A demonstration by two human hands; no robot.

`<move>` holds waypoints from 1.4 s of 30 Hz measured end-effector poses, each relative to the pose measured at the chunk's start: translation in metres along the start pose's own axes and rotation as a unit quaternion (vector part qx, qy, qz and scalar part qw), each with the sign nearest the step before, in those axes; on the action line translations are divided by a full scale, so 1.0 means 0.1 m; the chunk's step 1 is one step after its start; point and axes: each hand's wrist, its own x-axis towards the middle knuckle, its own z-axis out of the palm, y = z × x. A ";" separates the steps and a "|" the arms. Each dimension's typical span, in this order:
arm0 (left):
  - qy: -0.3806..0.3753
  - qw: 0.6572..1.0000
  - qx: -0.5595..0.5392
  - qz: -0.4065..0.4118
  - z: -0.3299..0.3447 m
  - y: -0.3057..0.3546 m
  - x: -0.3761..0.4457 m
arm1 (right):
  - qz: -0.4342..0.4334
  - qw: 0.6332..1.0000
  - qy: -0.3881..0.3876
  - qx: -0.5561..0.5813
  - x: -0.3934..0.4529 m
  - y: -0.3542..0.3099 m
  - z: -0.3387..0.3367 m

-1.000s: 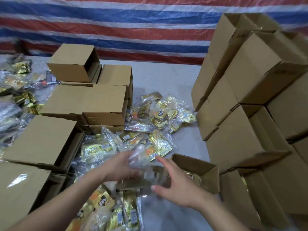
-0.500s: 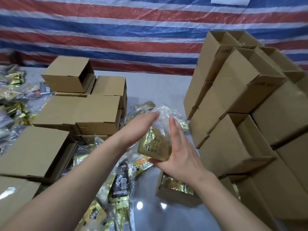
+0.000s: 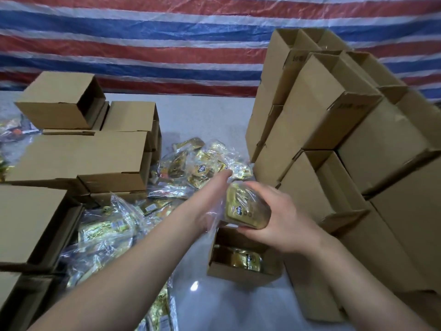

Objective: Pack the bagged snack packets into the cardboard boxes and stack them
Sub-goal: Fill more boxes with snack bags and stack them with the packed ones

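A clear bag of gold snack packets is held in the air just above a small open cardboard box. My right hand grips the bag from the right, fingers curled over its top and thumb under its lower end. My left hand lies flat against the bag's left side with fingers straight, loose plastic draped over it. The open box stands on the white table and has gold packets lying inside.
Loose bagged packets are piled behind the hands and to the left. Cardboard boxes are stacked high on the right, with lower boxes on the left. A striped tarp hangs behind the table.
Both hands lifted the bag from low over the pile to above the open box. My right hand has wrapped round its lower end, and my left fingers have straightened along its side.
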 end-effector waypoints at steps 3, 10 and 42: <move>0.041 0.998 0.047 0.016 -0.07 -0.13 0.12 | 0.025 0.997 -0.041 -0.055 -0.05 0.18 -0.18; 0.042 0.808 0.578 0.108 -0.53 -1.11 0.41 | 0.145 0.943 -0.289 -0.082 -0.01 0.63 0.07; 0.086 0.869 0.467 0.140 -0.54 -1.43 0.58 | 0.250 0.891 -0.379 -0.028 0.04 0.98 1.28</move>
